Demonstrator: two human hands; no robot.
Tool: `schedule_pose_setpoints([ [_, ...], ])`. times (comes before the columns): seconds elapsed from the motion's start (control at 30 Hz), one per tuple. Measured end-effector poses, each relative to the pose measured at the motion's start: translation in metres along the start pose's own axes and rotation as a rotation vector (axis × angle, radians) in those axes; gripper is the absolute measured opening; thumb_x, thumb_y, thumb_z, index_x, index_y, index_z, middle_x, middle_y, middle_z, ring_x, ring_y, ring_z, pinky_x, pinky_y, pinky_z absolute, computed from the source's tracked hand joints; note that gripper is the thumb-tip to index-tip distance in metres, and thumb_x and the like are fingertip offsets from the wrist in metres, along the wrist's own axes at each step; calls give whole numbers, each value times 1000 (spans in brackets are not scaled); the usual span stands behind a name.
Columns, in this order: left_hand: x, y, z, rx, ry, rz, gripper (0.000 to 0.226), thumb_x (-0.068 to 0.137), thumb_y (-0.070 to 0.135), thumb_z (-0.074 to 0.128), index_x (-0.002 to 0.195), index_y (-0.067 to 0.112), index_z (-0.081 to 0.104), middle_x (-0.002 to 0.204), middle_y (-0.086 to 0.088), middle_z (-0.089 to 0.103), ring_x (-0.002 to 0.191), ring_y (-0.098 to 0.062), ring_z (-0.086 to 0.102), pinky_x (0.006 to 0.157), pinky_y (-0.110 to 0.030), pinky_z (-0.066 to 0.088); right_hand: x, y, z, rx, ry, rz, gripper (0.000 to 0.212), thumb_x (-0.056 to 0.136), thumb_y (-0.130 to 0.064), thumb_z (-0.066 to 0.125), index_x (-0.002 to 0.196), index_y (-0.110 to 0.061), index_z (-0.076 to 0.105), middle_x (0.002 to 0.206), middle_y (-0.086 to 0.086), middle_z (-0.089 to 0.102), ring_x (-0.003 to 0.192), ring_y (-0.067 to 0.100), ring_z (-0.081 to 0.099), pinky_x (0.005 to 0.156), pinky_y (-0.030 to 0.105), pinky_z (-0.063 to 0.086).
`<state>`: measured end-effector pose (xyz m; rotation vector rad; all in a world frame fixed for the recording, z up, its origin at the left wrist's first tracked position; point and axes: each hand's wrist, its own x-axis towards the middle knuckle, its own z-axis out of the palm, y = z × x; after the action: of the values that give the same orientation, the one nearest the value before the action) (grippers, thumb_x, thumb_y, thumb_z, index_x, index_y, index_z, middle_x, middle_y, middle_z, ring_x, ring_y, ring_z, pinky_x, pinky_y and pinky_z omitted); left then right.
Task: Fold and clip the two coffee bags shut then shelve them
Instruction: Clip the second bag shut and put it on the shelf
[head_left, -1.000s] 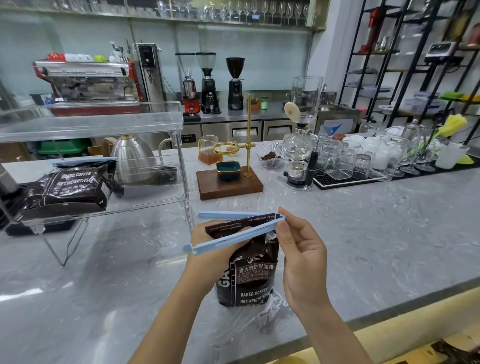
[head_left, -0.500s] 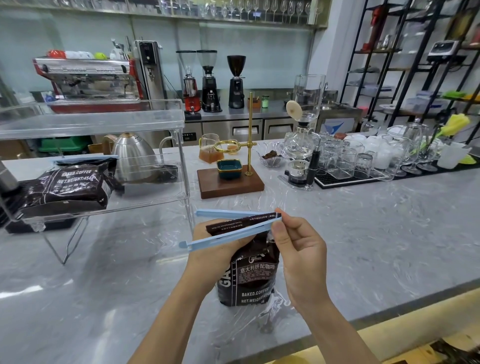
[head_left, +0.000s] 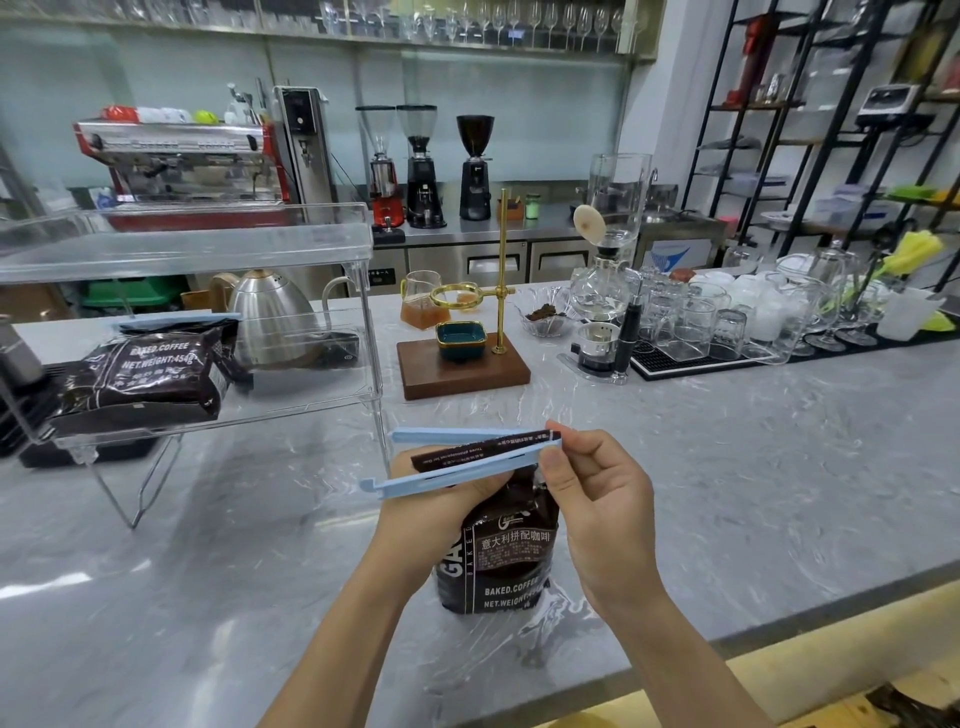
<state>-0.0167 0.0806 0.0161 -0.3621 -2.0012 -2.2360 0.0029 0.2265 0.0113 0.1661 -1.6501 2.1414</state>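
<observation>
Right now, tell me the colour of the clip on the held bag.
Light blue clip, clearest in the head view.

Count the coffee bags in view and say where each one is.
2. One coffee bag lies clipped on the clear shelf at left; the other bag stands on the counter between both hands. None seems hidden.

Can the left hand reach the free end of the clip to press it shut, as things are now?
Probably yes. The left hand grips the bag just beneath the open clip, and nothing blocks the clip's free left end.
</observation>
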Motion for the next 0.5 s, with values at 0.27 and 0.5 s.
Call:
schedule_pose_setpoints([
  [0.27,-9,0,1,36,14,-25,26,72,14,85,97,15,78,95,-7,80,92,-24,76,82,-41,60,1,-1,0,-79,15,-32,18,91,0,60,97,-16,67,86,6,77,82,18,73,72,26,57],
  [0.5,-26,-3,-1,-180,197,-3,44,70,27,73,110,13,65,96,-6,79,90,-19,76,70,-21,59,5,-6,-1,-81,38,-9,19,92,1,59,95,-16,67,78,1,77,71,12,71,66,21,57],
])
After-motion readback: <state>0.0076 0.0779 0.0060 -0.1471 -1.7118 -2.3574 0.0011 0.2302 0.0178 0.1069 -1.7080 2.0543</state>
